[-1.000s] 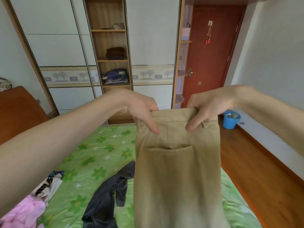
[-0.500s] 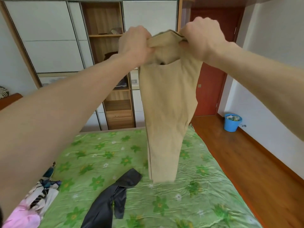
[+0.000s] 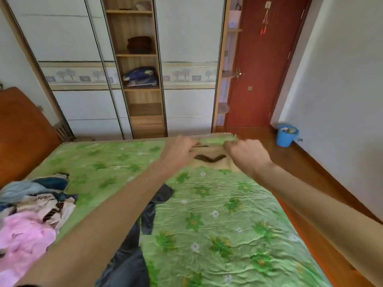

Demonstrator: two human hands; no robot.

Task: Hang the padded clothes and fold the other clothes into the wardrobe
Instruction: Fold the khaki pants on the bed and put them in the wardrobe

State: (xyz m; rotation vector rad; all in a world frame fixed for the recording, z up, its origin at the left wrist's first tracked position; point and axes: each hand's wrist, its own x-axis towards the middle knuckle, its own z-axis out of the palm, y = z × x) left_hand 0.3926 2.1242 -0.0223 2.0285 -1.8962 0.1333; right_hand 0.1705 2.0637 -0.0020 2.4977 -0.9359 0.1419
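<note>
Khaki trousers [image 3: 209, 160] lay at the far end of the bed [image 3: 217, 214], near the wardrobe [image 3: 141, 65], its middle shelves open. The left hand [image 3: 179, 149] and the right hand [image 3: 246, 153] each gripped the waistband, fingers curled on the cloth, though motion blur softened them. A dark garment [image 3: 145, 220] lay mid-bed; a heap of clothes [image 3: 31, 214] sat at the left edge.

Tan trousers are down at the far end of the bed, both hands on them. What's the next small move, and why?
Probably flatten the tan trousers on the bed before folding. Left hand and right hand are at the top edge, which looks bunched with dark folds between them; motion blur hides the exact grip.
</note>
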